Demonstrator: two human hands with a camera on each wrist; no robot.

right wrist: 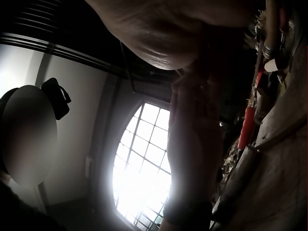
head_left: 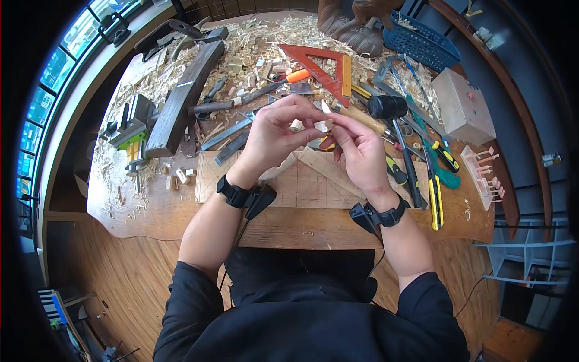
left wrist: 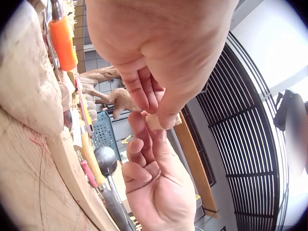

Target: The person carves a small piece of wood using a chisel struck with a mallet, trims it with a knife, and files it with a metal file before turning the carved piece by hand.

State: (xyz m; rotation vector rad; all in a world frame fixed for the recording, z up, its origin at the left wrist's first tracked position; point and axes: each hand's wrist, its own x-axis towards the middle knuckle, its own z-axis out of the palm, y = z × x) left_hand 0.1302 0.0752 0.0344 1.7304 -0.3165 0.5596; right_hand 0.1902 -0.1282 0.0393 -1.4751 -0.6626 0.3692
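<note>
A small pale carved piece of wood (head_left: pixel 324 126) is held up over the bench between both hands. My left hand (head_left: pixel 278 128) pinches it from the left with thumb and fingers. From the right, my right hand (head_left: pixel 363 155) grips its other side between thumb and forefinger. In the left wrist view the wood piece (left wrist: pixel 154 122) shows as a light block, with the left thumb across it and the right fingertips at its lower side. The right wrist view is dark, and the piece is hidden there.
Below the hands lies a lined board (head_left: pixel 289 190) with long wood strips. Around it are a red triangle square (head_left: pixel 319 66), a black mallet (head_left: pixel 387 107), a yellow utility knife (head_left: pixel 435 202), chisels and shavings. A vise (head_left: pixel 132 123) stands left, a blue basket (head_left: pixel 422 43) back right.
</note>
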